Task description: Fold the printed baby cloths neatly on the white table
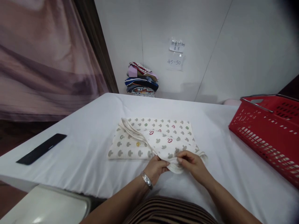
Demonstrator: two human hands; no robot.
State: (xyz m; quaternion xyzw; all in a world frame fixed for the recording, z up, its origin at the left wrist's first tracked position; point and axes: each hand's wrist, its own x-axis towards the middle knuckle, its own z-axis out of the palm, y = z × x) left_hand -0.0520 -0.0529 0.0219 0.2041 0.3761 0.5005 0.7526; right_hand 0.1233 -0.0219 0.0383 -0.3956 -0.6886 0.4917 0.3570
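Note:
A white cloth point(161, 137) with grey, red, green and yellow mushroom prints lies partly folded on the white-covered table point(88, 130). Its near layers are lifted and drawn diagonally toward me. My left hand point(155, 169), with a silver bangle at the wrist, pinches the cloth's near edge. Just to its right, my right hand point(192, 165) grips the same edge between thumb and fingers. The hem sags between and beyond the two hands, and a corner hangs loose beside the right one.
A red perforated basket point(263, 130) with a metal handle stands at the right. On the left lies a flat black object point(42, 149). Behind the table's far edge rises a stack of folded fabrics point(142, 81). A white seat point(46, 205) sits at lower left, and a pinkish curtain point(46, 62) hangs behind.

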